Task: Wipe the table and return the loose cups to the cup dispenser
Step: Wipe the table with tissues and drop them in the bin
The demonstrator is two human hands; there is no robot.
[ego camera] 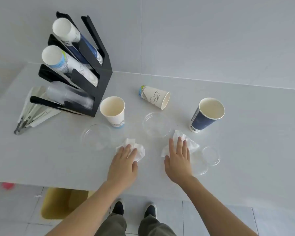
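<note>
My left hand (124, 160) lies flat on a crumpled white tissue (140, 150) on the table (58, 159). My right hand (178, 159) presses flat on a second white tissue (192, 144). Behind them stand a white paper cup (113, 111) and a dark blue paper cup (206, 114), both upright. Another white cup (154, 97) with a wave print lies on its side. Clear plastic cups sit at the left (96, 136), in the middle (157, 124) and on its side at the right (209, 156). The black cup dispenser (102, 79) stands at the back left, holding stacks of cups.
A bundle of wrapped straws (32, 111) lies in front of the dispenser at the left. A grey wall (211, 40) rises behind the table. Below the front edge are a yellow bin (61, 203), tiled floor and my shoes (134, 208).
</note>
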